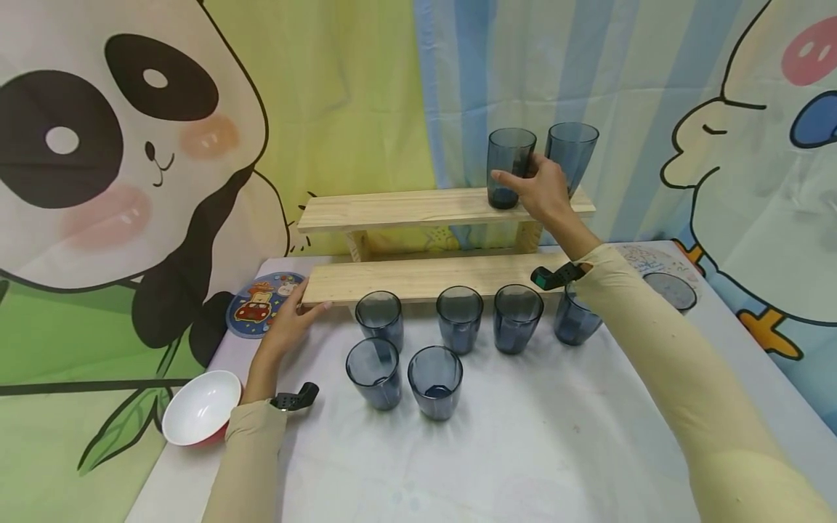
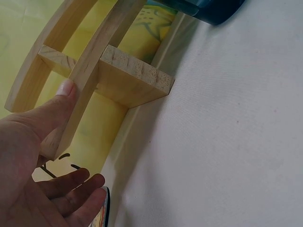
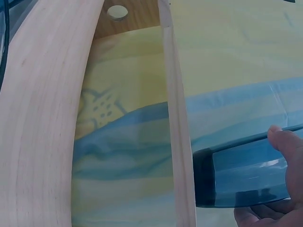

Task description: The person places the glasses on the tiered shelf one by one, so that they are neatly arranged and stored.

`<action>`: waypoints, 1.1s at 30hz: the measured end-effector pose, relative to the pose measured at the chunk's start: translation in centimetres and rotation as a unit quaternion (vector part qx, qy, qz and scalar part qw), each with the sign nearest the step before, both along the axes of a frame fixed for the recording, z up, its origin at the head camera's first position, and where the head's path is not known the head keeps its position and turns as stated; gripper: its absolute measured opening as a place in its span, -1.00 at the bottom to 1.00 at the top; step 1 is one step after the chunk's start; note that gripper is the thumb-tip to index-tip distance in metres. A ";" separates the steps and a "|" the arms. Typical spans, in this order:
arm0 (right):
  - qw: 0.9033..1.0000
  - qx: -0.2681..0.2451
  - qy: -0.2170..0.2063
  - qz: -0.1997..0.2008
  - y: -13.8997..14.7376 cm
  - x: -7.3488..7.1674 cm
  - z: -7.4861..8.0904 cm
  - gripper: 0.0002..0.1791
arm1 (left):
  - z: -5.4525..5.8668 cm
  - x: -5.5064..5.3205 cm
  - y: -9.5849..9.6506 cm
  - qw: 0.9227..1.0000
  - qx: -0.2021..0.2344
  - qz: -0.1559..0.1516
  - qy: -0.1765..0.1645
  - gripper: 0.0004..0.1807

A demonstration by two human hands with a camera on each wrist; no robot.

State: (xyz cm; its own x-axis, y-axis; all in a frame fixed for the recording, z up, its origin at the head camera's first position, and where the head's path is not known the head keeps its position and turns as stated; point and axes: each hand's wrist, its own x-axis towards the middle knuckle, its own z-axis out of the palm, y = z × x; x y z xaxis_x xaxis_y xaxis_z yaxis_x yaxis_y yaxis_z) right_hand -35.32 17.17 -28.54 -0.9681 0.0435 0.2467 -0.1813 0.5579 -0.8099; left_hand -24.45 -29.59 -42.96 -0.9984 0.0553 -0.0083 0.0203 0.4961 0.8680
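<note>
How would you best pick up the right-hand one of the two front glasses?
I'd grip the right front glass round its wall, below the rim, coming from the near right. It stands upright, so the wall should be easy to wrap; the left front glass sits close beside it and another glass stands behind.

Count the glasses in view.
8: two glasses at the upper shelf, four on the table by the lower shelf, two nearer the camera. The right sleeve may hide more.
</note>
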 end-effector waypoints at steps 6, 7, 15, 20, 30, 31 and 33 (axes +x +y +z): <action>1.000 -0.001 -0.017 0.005 0.0 0.2 0.0 0.06 | -1.8 -0.7 -0.7 1.000 -0.020 0.005 0.009 0.02; 1.000 0.000 -0.021 0.007 0.0 0.2 0.0 0.08 | -1.9 -0.8 -0.7 1.000 -0.021 0.006 0.010 0.03; 1.000 0.008 -0.020 0.018 0.1 0.7 -0.2 0.15 | -2.1 -0.9 -0.8 1.000 -0.020 0.003 0.014 0.02; 0.999 0.020 -0.024 0.018 0.4 1.9 0.1 0.16 | -2.1 -1.1 -0.9 1.000 -0.023 0.003 0.012 0.01; 0.998 -0.008 -0.018 0.061 1.9 5.8 0.7 0.13 | -1.9 -0.8 -1.0 1.000 -0.019 0.009 0.010 0.03; 0.998 -0.015 -0.016 0.065 2.0 6.3 0.7 0.12 | -1.9 -0.7 -1.0 1.000 -0.019 0.009 0.008 0.04; 0.997 -0.027 -0.011 0.076 2.3 7.5 0.8 0.10 | -1.8 -0.7 -1.0 1.000 -0.017 0.008 0.006 0.04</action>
